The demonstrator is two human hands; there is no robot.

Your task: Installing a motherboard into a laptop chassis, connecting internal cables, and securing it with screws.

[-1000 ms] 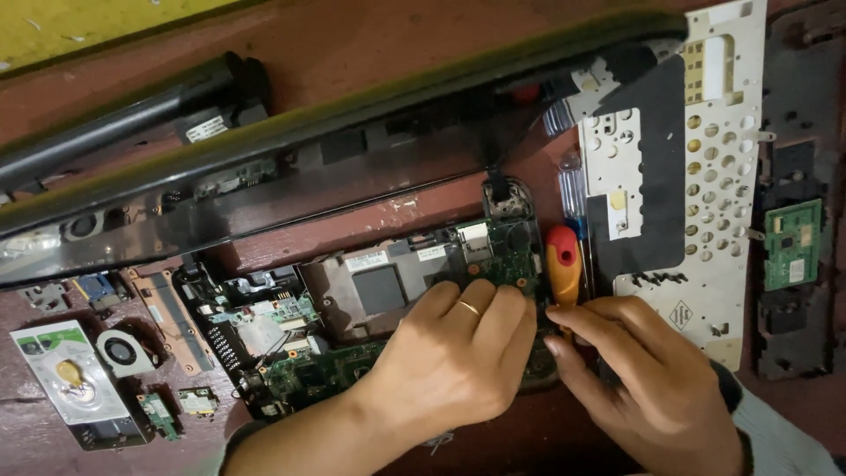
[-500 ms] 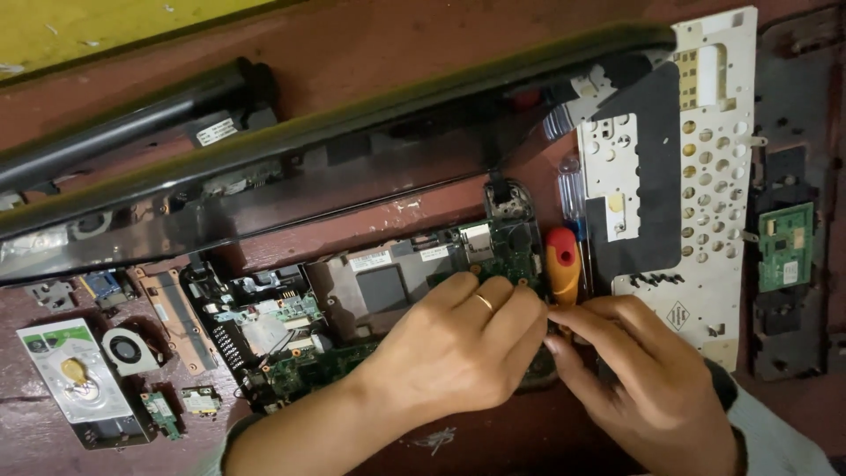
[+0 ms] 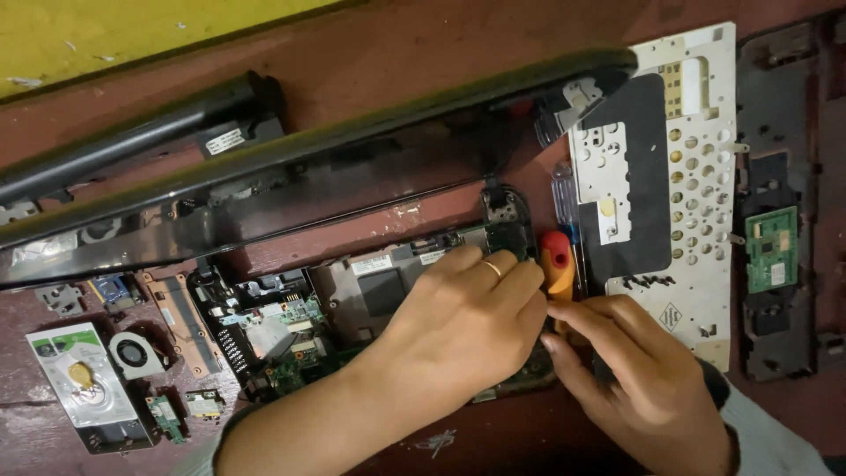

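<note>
Soft, even indoor light, fairly dim, falls from above. The long black panel [image 3: 308, 167] carries a dull sheen along its upper edge and casts a faint shadow just below it. Below that panel detail is sharp; above it, the yellow strip [image 3: 132, 31] looks slightly soft.

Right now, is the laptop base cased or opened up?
Opened up: the laptop base shows its bare green circuit board; the keyboard backplate lies apart beside it.
</note>
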